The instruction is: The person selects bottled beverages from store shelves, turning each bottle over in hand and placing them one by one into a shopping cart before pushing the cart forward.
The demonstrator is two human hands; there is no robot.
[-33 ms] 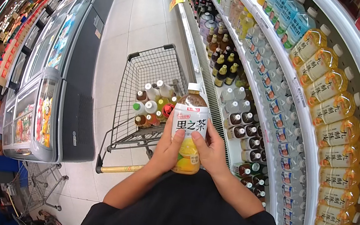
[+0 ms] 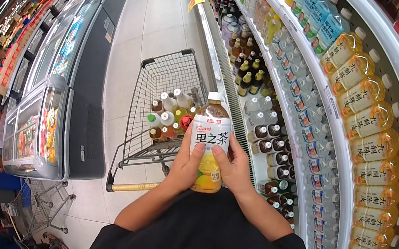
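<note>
A bottle of lemon tea (image 2: 213, 129) with a white cap and a white and yellow label stands upright between my two hands. My left hand (image 2: 186, 163) is closed round its left side, thumb on the label. From the other side my right hand (image 2: 232, 166) grips it too, its thumb also across the front. The label's printing faces me. Just beyond and to the left is a wire shopping cart (image 2: 153, 72) with several bottles (image 2: 169, 117) of different colours grouped inside; the tea bottle and my left hand cover part of them.
Shelves of drinks curve along the right, with orange-coloured bottles (image 2: 364, 162), clear bottles (image 2: 316, 168) and dark bottles (image 2: 249, 77). Freezer cabinets (image 2: 103, 55) line the left side of the tiled aisle (image 2: 149, 0). Another cart (image 2: 46, 204) stands at the lower left.
</note>
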